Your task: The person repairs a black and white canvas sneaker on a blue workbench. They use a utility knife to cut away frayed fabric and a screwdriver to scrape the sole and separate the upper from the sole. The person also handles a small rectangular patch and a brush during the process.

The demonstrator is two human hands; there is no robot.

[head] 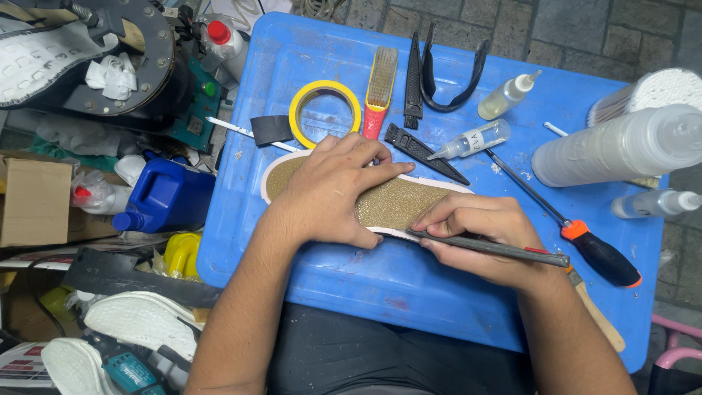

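Pressing flat on a shoe sole point(398, 202), the left hand point(333, 192) lies palm down across its middle and heel end, fingers spread and holding nothing, only bearing on the tan, grainy upper face. The sole, rimmed in white, lies lengthwise on the blue bench point(409, 281), its toe end pointing right and showing between the two hands. The right hand point(479, 238) sits just beside the left, at the sole's near edge, fingers curled shut around a thin grey metal tool point(491, 249) whose tip meets the white rim under the left thumb. Its shaft runs right past the wrist. Beyond the sole lie a yellow tape roll point(325, 111), a brush with a red handle point(379, 91) and a small glue bottle point(470, 140). An orange-and-black screwdriver point(585, 241) lies near the right hand.
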